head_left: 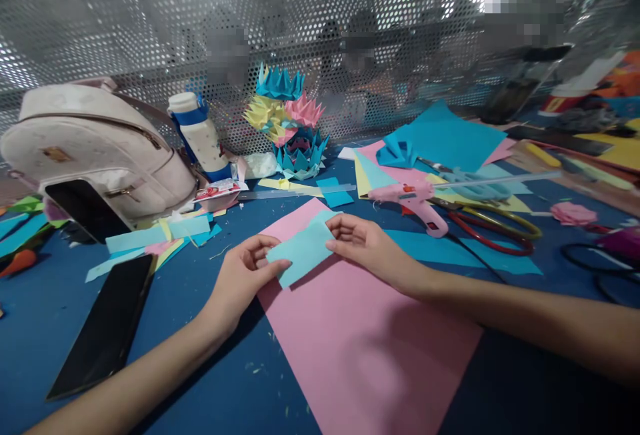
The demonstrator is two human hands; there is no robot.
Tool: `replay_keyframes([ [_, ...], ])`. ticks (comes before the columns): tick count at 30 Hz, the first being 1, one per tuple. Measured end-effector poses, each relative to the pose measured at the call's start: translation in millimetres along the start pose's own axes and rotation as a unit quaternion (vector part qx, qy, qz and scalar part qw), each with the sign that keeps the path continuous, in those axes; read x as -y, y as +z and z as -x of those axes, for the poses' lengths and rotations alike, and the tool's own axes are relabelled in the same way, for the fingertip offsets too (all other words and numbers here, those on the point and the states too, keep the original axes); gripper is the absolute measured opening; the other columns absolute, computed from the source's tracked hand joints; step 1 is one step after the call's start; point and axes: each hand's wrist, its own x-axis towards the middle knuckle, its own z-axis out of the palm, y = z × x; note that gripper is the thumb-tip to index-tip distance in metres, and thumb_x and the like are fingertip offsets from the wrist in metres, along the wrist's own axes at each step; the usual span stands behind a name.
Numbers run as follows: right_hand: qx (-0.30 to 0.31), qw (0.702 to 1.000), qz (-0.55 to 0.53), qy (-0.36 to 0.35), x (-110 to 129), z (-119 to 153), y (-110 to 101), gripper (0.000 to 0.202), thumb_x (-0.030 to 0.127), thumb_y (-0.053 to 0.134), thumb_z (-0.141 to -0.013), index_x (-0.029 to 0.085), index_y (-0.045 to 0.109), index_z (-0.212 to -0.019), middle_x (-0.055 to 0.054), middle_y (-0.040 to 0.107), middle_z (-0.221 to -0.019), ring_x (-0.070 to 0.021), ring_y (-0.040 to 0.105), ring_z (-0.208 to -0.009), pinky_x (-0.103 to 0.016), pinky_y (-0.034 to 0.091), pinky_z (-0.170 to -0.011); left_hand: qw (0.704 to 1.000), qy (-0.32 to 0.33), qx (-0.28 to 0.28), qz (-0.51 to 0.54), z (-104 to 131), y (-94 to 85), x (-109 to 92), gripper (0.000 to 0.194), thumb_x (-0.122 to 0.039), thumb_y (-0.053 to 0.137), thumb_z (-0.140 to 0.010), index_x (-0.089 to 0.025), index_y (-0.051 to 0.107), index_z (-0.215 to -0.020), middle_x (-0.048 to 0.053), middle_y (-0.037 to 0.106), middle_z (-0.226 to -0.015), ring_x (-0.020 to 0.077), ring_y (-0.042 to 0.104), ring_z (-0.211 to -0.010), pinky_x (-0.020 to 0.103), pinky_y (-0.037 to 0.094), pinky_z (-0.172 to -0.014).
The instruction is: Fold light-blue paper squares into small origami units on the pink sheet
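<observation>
A small light-blue piece of paper (306,251) is held between both hands, slightly tilted and raised over a large pink sheet (370,341). My left hand (245,271) pinches its left edge between thumb and fingers. At its upper right edge, my right hand (365,245) grips it in the same way, thumb in front. The pink sheet lies on the blue table (225,381). Just beyond my right hand rests a pink glue gun (413,200), its nozzle pointing left.
Folded paper flowers (287,121) stand at the back beside a bottle (197,135) and a backpack (95,141). A dark phone (107,325) lies at the left. Red-handled scissors (493,235) and blue paper (450,141) are at the right. Perforated metal (165,15) rises behind.
</observation>
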Motion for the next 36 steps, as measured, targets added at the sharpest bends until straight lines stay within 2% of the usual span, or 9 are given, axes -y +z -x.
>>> replay_keyframes([
  [3,0.045,0.999,-0.022,0.014,-3.2,-0.2,-0.1,0.029,0.038,0.071,-0.077,0.017,0.057,-0.091,-0.002,0.061,-0.087,-0.0161,0.062,-0.084,-0.030,0.051,-0.079,0.999,0.009,-0.042,0.016,1.0,-0.5,1.2,0.028,-0.023,0.080,-0.065,-0.018,0.062,-0.086,-0.004,0.062,-0.073,0.0087,0.056,-0.063,0.018,0.045,-0.059],
  [6,0.072,0.996,-0.043,0.033,-5.8,-0.9,0.1,0.035,0.038,0.075,-0.073,0.017,0.057,-0.095,-0.004,0.065,-0.093,-0.0188,0.063,-0.093,-0.033,0.051,-0.084,0.999,0.007,-0.047,0.017,0.9,0.7,2.7,0.027,-0.023,0.081,-0.064,-0.017,0.062,-0.082,-0.003,0.060,-0.070,0.0087,0.054,-0.062,0.018,0.043,-0.058],
  [10,0.061,0.995,-0.062,0.054,-6.8,-2.5,1.2,0.038,0.037,0.078,-0.069,0.017,0.057,-0.094,-0.003,0.066,-0.089,-0.0179,0.065,-0.088,-0.033,0.053,-0.081,0.999,0.012,-0.040,0.006,-0.1,0.7,4.7,0.025,-0.022,0.081,-0.064,-0.017,0.062,-0.080,-0.003,0.056,-0.067,0.0089,0.051,-0.061,0.019,0.043,-0.058],
  [15,0.040,0.995,-0.062,0.069,-5.9,-4.2,2.9,0.037,0.032,0.080,-0.065,0.018,0.057,-0.090,0.000,0.062,-0.078,-0.0145,0.062,-0.075,-0.027,0.053,-0.069,0.999,0.019,-0.035,-0.030,-0.8,-1.0,4.9,0.022,-0.019,0.080,-0.063,-0.017,0.067,-0.081,-0.005,0.051,-0.059,0.0080,0.044,-0.054,0.019,0.038,-0.051],
  [22,0.044,0.995,-0.065,0.060,-8.9,-5.9,1.9,0.032,0.031,0.077,-0.068,0.018,0.056,-0.088,-0.001,0.061,-0.079,-0.0143,0.061,-0.074,-0.027,0.052,-0.066,0.999,-0.018,-0.031,-0.012,-1.8,-1.3,0.6,0.020,-0.023,0.079,-0.066,-0.016,0.072,-0.083,0.002,0.070,-0.067,0.0151,0.063,-0.061,0.025,0.050,-0.059],
  [27,0.050,0.993,-0.076,0.073,-7.7,-6.1,1.1,0.035,0.032,0.080,-0.066,0.017,0.058,-0.088,-0.001,0.064,-0.080,-0.0143,0.063,-0.075,-0.026,0.052,-0.068,0.999,-0.023,-0.035,-0.022,-2.4,-3.3,3.7,0.015,-0.026,0.080,-0.065,-0.016,0.073,-0.072,0.003,0.072,-0.064,0.0153,0.065,-0.059,0.025,0.052,-0.059],
  [30,0.041,0.993,-0.052,0.100,-6.6,-6.5,-0.5,0.033,0.036,0.080,-0.065,0.017,0.058,-0.080,-0.001,0.066,-0.072,-0.0130,0.062,-0.064,-0.023,0.049,-0.056,0.998,-0.009,-0.040,-0.044,-2.9,-5.1,6.1,0.014,-0.027,0.081,-0.064,-0.016,0.073,-0.070,0.003,0.070,-0.062,0.0135,0.062,-0.056,0.022,0.050,-0.056],
  [33,0.011,0.993,-0.016,0.114,-5.7,-7.0,-2.0,0.033,0.040,0.077,-0.068,0.018,0.054,-0.069,0.001,0.062,-0.055,-0.0092,0.052,-0.046,-0.021,0.039,-0.043,0.997,0.011,-0.046,-0.067,-3.8,-7.1,7.3,0.013,-0.027,0.081,-0.064,-0.017,0.072,-0.065,0.001,0.066,-0.057,0.0116,0.057,-0.051,0.021,0.046,-0.050],
  [36,0.003,0.993,-0.019,0.113,-4.0,-7.0,-2.0,0.033,0.042,0.075,-0.070,0.017,0.054,-0.066,0.001,0.062,-0.051,-0.0079,0.049,-0.041,-0.020,0.037,-0.042,0.996,0.019,-0.045,-0.078,-5.1,-8.3,6.9,0.013,-0.027,0.081,-0.064,-0.017,0.072,-0.062,0.001,0.065,-0.055,0.0117,0.056,-0.050,0.021,0.045,-0.048],
])
